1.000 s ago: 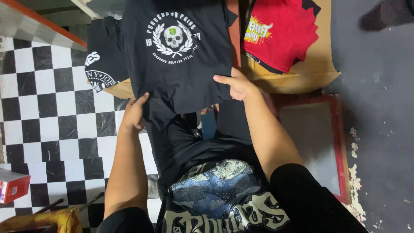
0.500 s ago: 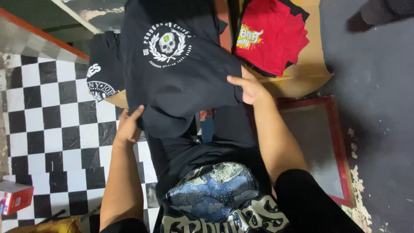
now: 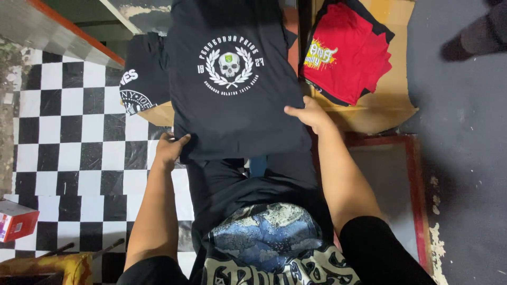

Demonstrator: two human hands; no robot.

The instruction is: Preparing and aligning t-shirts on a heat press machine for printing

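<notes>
Black shirt lower over checkered floor

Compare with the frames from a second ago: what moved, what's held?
The right hand slid from the black skull-print shirt's lower edge to its right edge; the left hand stays gripping the lower left corner. The shirt looks flatter. The red shirt and the checkered floor are unchanged.

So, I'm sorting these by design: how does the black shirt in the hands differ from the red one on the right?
The black shirt has a white round skull emblem; the red shirt has a yellow print. The black shirt is gripped by the left hand and right hand; the red shirt lies untouched on brown cardboard. Both are folded, print up.
</notes>
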